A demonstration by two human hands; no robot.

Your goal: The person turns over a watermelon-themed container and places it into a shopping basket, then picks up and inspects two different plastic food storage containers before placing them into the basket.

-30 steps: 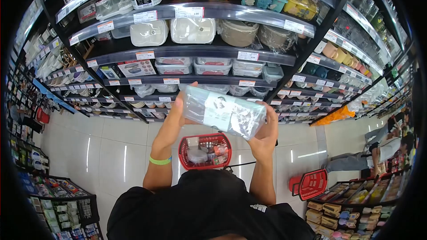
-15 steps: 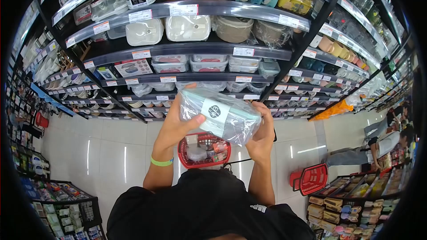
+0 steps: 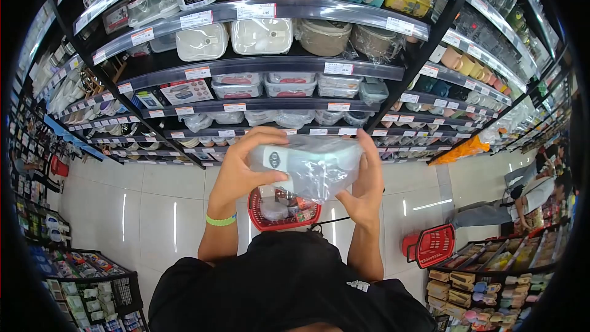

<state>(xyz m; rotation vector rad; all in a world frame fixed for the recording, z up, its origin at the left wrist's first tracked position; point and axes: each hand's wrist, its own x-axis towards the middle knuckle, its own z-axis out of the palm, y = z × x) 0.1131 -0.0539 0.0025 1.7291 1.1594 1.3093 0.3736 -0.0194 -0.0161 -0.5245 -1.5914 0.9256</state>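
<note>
A pale green box [image 3: 310, 163], probably a food container, is held up in front of the shelves, wrapped in clear plastic. A white paper band with a dark round logo shows near its left end. My left hand [image 3: 249, 166] grips that end, thumb on the near side and fingers over the top. At the opposite end my right hand [image 3: 364, 184] is closed round the wrapping, thumb below and fingers up the side. Under the box, on the floor, stands a red shopping basket [image 3: 284, 224] with several packed items in it, partly covered by the box.
Ahead, shelves [image 3: 258, 69] carry white lunch boxes [image 3: 262, 35], brown round containers [image 3: 324, 38] and stacked clear boxes [image 3: 290, 86]. Another red basket [image 3: 435, 246] is at the right, near a person [image 3: 531, 203]. Display racks [image 3: 92, 292] flank me behind.
The box has been turned in my hands, so its logo band now sits farther left and looks narrower. My left fingers have come over its top edge.
</note>
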